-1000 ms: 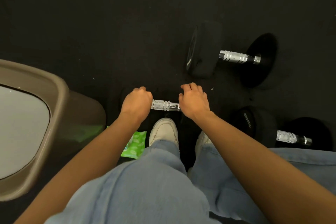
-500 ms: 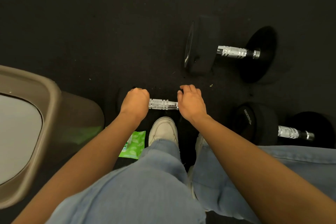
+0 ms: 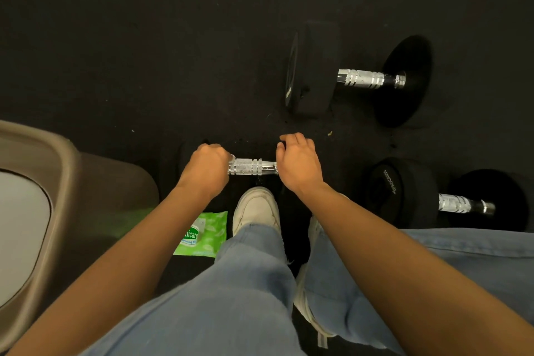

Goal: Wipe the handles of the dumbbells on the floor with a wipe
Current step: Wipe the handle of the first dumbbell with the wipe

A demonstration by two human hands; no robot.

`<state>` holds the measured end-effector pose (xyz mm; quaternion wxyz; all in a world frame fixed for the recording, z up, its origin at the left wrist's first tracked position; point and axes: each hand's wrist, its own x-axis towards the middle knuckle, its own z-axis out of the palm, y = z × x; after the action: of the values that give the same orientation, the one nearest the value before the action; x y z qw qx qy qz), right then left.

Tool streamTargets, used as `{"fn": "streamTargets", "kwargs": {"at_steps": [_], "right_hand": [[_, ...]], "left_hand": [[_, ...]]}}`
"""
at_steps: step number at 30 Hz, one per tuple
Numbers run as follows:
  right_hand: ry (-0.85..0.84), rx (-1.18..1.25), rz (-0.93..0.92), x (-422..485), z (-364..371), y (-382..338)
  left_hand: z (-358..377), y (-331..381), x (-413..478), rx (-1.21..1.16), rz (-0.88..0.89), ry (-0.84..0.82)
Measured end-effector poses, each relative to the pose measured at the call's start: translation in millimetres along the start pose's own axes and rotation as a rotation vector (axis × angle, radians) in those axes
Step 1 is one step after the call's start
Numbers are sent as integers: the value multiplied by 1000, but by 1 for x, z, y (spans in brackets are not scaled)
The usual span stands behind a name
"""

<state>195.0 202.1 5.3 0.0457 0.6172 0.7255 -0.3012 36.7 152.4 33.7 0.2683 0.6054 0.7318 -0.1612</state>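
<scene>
We slide our left hand [image 3: 206, 167] along the dumbbell handle [image 3: 251, 166], fingers curled round it, wiping more; our right hand [image 3: 297, 165] grips its end.

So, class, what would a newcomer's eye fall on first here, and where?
At the centre the left hand grips the left end of the chrome handle of the near dumbbell, and the right hand curls over its right end. A second dumbbell and a third dumbbell lie to the right. A bright green wipes pack lies on the dark floor beside a white shoe.
</scene>
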Motion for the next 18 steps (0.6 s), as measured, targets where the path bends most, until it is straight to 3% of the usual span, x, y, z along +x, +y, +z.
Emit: {"fn": "streamTargets", "kwargs": {"at_steps": [18], "right_hand": [[-4, 0, 5, 1, -1, 0]], "left_hand": [[23, -1, -14, -107, 14, 172]]}}
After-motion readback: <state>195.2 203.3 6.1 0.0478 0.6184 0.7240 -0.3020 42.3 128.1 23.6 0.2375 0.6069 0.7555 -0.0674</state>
